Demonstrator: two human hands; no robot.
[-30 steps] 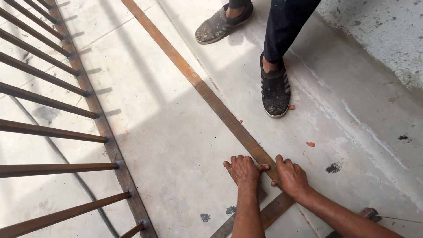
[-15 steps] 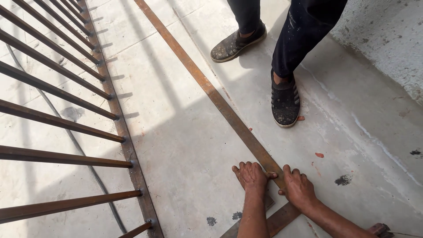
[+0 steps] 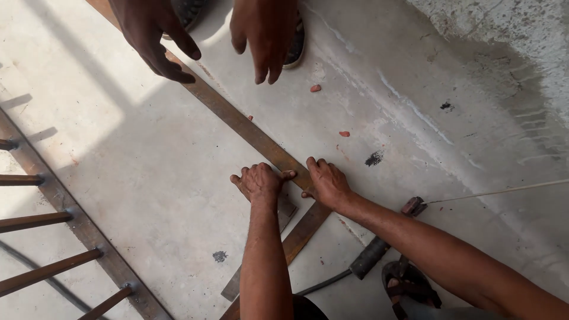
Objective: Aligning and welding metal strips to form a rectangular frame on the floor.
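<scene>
A long rusty flat metal bar (image 3: 237, 121) lies diagonally on the concrete floor. A second flat bar (image 3: 302, 234) meets it at an angle near my hands. My left hand (image 3: 259, 182) presses palm-down on the joint, fingers spread. My right hand (image 3: 327, 182) rests beside it on the long bar's end, pressing down too. Another person's two hands (image 3: 204, 32) reach down from the top of the view, fingers apart, just above the long bar.
A rusty metal grille (image 3: 65, 207) with round bars lies at the left. A welding holder with a dark grip (image 3: 370, 256), cable and a thin rod (image 3: 498, 191) lies at the right. My sandalled foot (image 3: 409, 283) is at the bottom. A rough wall stands top right.
The view has tilted down and closer. The other person, standing before, has bent over and their hands have come down toward the bar. My hands stay pressed on the joint.
</scene>
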